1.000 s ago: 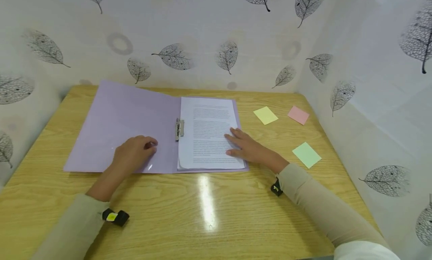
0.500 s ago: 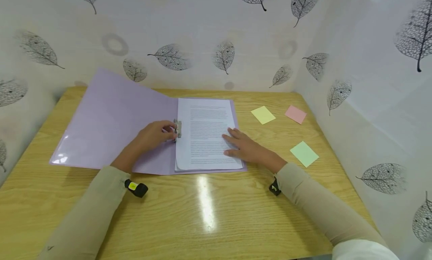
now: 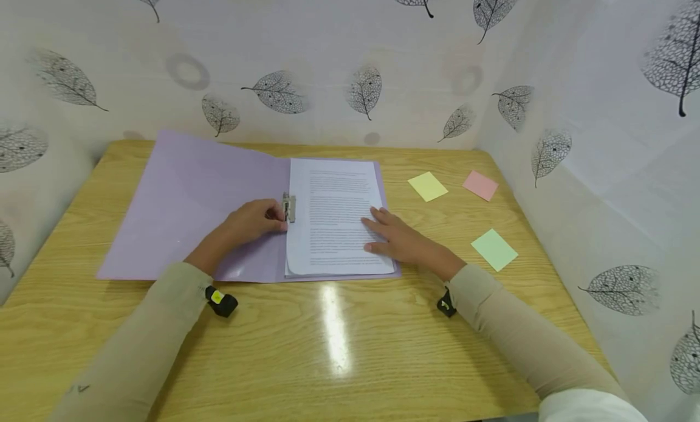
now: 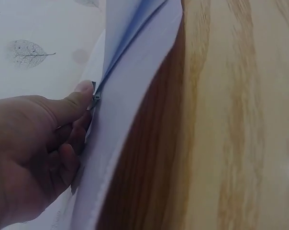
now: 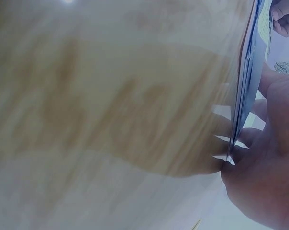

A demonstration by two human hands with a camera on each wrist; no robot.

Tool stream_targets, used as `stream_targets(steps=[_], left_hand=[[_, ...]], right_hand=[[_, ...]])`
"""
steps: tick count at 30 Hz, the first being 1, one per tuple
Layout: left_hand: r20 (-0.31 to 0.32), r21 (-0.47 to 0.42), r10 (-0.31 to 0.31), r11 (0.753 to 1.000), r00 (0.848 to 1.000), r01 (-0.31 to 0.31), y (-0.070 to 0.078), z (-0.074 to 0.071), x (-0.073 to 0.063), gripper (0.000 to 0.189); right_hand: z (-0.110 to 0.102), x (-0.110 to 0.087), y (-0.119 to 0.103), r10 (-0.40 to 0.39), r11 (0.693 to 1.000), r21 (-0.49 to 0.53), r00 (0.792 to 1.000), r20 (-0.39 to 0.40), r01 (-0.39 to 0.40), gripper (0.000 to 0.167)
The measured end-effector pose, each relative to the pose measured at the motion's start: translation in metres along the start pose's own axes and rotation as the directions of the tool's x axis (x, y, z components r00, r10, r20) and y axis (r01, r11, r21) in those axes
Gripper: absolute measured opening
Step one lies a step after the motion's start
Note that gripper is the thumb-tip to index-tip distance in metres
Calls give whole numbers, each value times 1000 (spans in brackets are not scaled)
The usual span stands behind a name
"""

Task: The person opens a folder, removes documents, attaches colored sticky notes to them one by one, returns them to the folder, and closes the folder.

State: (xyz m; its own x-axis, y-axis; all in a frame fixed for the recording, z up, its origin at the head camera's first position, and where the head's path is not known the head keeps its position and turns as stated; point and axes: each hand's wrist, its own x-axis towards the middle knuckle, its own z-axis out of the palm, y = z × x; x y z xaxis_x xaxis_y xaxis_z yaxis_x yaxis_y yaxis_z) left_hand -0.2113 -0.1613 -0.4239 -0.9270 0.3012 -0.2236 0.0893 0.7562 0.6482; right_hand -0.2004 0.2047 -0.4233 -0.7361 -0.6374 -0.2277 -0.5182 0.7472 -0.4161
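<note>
A purple folder [image 3: 186, 209] lies spread on the table, its left cover slightly raised. On its right side rests a stack of printed paper [image 3: 339, 221], with a metal lever clip [image 3: 290, 207] at the stack's left edge. My left hand [image 3: 248, 222] has its thumb and fingers curled at the clip's left side. In the left wrist view, the left thumb [image 4: 72, 105] and fingers meet at the metal clip part [image 4: 95, 97], pinching it; the exact contact is partly hidden. My right hand [image 3: 399, 238] rests with spread fingers on the paper's right edge.
Right of the folder lie a yellow sticky note [image 3: 428, 186], a pink sticky note [image 3: 480, 185] and a green sticky note [image 3: 494, 250]. A leaf-patterned curtain [image 3: 306, 57] borders the wooden table [image 3: 273, 349] at the back and right.
My left hand has moved right from over the folder's left cover to the clip, then slightly lower along it. The left cover lifted and sank back. My right hand stays on the paper.
</note>
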Motion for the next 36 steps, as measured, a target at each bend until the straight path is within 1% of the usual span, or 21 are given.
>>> stream_targets(steps=[5, 9, 15, 20, 24, 27, 31, 33, 36], left_hand=[[5, 69, 4, 998, 1000, -4, -1, 0, 3, 26], [4, 108, 12, 994, 1000, -13, 0, 1, 5, 27], [13, 132, 23, 991, 1000, -25, 1, 3, 7, 28], [13, 131, 20, 991, 1000, -22, -1, 0, 6, 29], [27, 82, 20, 996, 999, -22, -3, -5, 7, 29], [56, -29, 10, 1000, 998, -8, -5, -9, 8, 27], [73, -170, 10, 985, 997, 3, -6, -15, 9, 27], [69, -193, 21, 981, 997, -7, -5, -18, 8, 31], [53, -187, 51, 981, 997, -40, -2, -22, 6, 36]], right_hand=[[0, -1, 1, -3, 1000, 2, 1000, 1, 3, 72], [-1, -1, 1, 5, 1000, 5, 1000, 4, -5, 72], [-1, 0, 0, 20, 1000, 10, 1000, 9, -20, 72], [0, 0, -1, 11, 1000, 2, 1000, 15, -11, 72], [-1, 1, -1, 9, 1000, 1, 1000, 17, -9, 72], [0, 1, 0, 6, 1000, -5, 1000, 20, -6, 72], [1, 3, 2, 6, 1000, -15, 1000, 23, -6, 72], [1, 3, 2, 9, 1000, -14, 1000, 25, -9, 72], [1, 2, 3, 14, 1000, -7, 1000, 27, -14, 72]])
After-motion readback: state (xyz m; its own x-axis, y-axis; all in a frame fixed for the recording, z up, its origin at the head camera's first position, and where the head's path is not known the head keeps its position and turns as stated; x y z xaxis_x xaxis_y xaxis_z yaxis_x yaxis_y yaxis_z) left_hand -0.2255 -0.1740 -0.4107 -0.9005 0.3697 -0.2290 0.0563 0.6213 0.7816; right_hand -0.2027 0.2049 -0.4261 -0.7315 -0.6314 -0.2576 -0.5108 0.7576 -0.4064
